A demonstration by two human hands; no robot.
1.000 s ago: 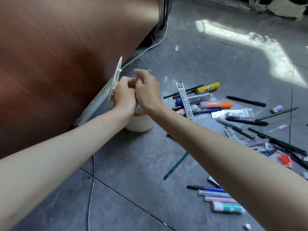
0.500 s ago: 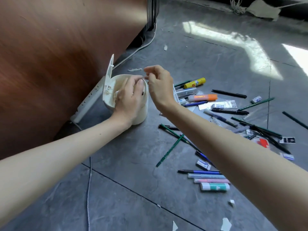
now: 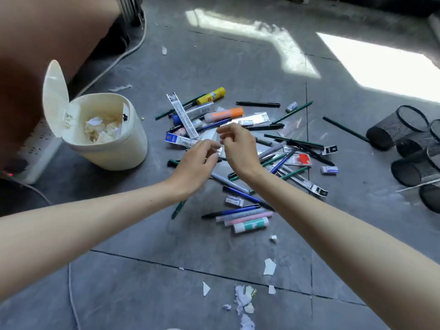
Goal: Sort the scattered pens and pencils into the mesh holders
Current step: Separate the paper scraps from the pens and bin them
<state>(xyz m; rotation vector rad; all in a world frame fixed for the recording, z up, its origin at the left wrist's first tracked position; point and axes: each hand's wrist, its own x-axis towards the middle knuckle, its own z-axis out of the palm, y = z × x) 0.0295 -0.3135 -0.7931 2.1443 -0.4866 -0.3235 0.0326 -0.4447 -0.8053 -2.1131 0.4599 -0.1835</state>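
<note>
Pens and pencils, mixed colours [image 3: 292,141] — heaped loose on grey tiled floor [image 3: 238,67], centre. Black wire-mesh holders [image 3: 390,129] — right, tipped over, apparently empty. Left hand [image 3: 197,165], right hand [image 3: 238,148]: above heap, fingers narrowed near pale scrap [image 3: 220,150]; grip cannot be told. Sorting seemingly unstarted.

Cream bin [image 3: 119,151], lid [image 3: 56,96] raised, holding crumpled paper [image 3: 102,129]. Paper scraps [image 3: 245,298] on grey floor [image 3: 142,294]; power strip [image 3: 39,146] beside bin.

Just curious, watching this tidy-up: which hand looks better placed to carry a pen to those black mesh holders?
Probably the right hand: the black wire-mesh holders lie on its side of the scattered pens and pencils, while the left hand hovers nearer the cream plastic bin.
</note>
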